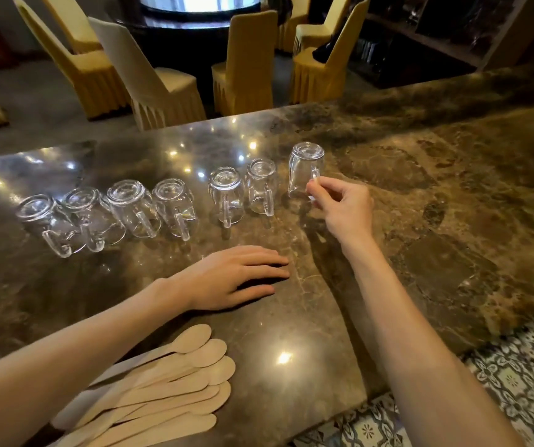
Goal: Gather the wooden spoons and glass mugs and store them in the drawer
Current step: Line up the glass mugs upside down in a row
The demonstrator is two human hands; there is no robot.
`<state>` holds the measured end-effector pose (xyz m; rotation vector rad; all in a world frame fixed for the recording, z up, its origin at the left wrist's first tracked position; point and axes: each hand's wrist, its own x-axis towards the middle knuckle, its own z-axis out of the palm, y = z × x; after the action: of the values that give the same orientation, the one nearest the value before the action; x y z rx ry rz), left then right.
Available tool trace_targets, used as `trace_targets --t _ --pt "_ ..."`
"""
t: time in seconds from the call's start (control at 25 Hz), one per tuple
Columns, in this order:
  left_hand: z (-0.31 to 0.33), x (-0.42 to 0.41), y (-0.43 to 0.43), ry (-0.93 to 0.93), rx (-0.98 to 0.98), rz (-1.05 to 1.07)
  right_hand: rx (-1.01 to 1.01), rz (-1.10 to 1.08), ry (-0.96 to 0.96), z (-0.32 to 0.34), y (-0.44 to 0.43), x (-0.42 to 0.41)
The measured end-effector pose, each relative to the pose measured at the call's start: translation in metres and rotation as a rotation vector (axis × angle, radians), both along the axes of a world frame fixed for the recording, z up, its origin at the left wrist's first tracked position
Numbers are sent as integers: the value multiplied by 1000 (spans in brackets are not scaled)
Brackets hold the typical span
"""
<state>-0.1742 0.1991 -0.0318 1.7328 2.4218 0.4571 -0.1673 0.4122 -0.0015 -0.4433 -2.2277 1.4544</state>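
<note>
Seven clear glass handled mugs (175,204) stand upside down in a row toward the far edge of the brown marble surface (420,204). The right hand (344,208) seems to pinch the rightmost mug's (304,169) handle. The left hand (227,277) lies flat and empty, fingers spread, mid-surface. Pale flat wooden spoons (169,388) are piled at the near edge

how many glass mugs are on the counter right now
7, all upside down in a row on the marble counter: four close together at left, two in the middle, and one at right, its handle pinched by the right hand.
</note>
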Motion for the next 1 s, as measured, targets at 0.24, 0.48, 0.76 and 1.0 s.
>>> trace_targets --t 0.24,0.48,0.76,1.0 --pt "-17 -5 -1 32 139 15 -55 27 -1 -14 -8 -6" --pt "-16 -6 0 27 162 12 -72 22 36 -21 -11 -3" --pt "-14 -5 0 35 146 7 -87 49 61 -30 -7 0" --pt "-12 -5 0 37 128 15 -46 68 84 -35 -3 0"
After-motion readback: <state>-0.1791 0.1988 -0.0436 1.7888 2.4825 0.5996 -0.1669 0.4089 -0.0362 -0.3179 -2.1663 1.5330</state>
